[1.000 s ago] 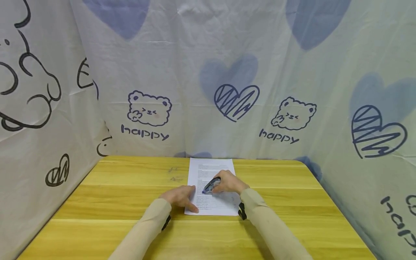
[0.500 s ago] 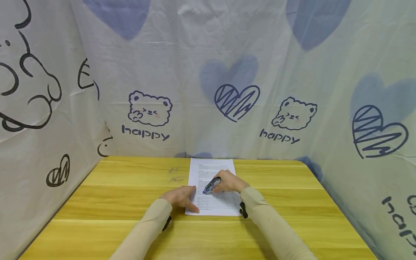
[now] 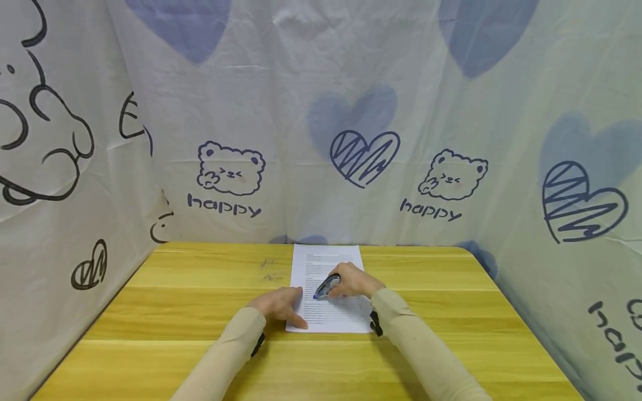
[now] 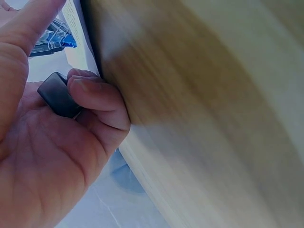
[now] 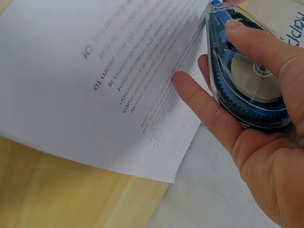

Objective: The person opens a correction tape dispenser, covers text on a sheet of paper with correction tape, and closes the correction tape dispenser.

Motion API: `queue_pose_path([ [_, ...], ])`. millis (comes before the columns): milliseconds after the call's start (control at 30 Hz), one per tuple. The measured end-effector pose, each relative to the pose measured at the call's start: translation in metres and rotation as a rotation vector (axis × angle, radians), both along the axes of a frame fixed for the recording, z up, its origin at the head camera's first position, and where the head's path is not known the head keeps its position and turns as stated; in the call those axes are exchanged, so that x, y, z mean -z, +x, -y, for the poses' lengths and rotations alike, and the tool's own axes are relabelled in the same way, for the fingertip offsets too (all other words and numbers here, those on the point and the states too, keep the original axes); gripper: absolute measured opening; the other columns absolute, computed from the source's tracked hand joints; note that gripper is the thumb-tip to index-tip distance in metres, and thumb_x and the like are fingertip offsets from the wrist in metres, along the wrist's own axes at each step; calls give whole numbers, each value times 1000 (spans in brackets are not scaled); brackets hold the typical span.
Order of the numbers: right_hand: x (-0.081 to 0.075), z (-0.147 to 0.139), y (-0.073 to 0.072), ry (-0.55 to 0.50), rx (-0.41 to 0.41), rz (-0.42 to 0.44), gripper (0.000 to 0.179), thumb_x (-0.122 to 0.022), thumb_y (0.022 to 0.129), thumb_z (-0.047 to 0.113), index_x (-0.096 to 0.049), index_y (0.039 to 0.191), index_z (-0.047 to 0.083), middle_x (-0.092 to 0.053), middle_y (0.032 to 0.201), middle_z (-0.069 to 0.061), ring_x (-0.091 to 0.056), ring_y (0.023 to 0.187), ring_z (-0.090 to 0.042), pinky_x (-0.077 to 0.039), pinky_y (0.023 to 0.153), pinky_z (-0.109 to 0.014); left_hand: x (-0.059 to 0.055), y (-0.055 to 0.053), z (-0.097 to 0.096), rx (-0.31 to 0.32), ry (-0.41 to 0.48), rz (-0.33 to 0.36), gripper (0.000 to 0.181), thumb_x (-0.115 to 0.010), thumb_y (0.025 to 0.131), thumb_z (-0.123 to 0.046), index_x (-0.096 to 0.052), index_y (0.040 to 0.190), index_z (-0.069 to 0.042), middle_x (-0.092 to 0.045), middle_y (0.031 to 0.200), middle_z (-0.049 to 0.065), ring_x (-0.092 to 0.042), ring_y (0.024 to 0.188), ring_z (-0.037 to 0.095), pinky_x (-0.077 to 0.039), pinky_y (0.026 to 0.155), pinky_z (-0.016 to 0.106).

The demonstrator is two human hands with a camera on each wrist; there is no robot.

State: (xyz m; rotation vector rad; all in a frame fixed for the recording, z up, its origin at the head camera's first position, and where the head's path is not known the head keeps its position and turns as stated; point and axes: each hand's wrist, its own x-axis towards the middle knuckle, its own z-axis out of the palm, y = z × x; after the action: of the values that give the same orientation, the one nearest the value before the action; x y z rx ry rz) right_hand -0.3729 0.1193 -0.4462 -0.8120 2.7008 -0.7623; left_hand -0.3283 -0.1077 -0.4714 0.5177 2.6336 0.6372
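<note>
A printed sheet of paper point(image 3: 346, 318) lies on the wooden table. My right hand point(image 3: 355, 280) grips a clear and blue correction tape dispenser point(image 3: 328, 285), its tip down at the printed lines. In the right wrist view the thumb presses the dispenser's side point(image 5: 254, 78), while one finger reaches towards the paper. My left hand point(image 3: 278, 305) rests at the sheet's left edge, thumb and forefinger spread on it. Its other fingers curl around a small black cap-like piece point(image 4: 59, 95), seen in the left wrist view; its exact kind is unclear.
Yellow wooden table point(image 3: 200, 312) extends on both sides of the sheet. Behind it hangs a white curtain point(image 3: 301, 195) printed with hearts and bears, and more of it closes off both sides. Faint dark marks point(image 3: 271, 270) show on the tabletop left of the paper.
</note>
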Motion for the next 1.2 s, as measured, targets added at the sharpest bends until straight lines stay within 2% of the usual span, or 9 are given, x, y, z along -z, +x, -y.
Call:
queue_pose_path([
  [667, -4, -2, 3, 15, 5, 16, 19, -81, 78, 9, -76, 97, 10, -73, 84, -1, -60, 58, -9, -52, 54, -23, -3, 4, 0, 0, -14, -8, 97, -85, 75, -35, -35, 149, 3, -41, 152, 21, -38, 141, 37, -29, 118, 48],
  [1200, 0, -7, 0, 21, 2, 36, 19, -81, 80, 11, -76, 99, 9, -73, 85, 0, -61, 60, -9, -54, 55, -23, -2, 3, 0, 0, -13, -24, 91, -86, 74, -37, -42, 144, 1, -50, 143, 21, -47, 134, 35, -35, 115, 47],
])
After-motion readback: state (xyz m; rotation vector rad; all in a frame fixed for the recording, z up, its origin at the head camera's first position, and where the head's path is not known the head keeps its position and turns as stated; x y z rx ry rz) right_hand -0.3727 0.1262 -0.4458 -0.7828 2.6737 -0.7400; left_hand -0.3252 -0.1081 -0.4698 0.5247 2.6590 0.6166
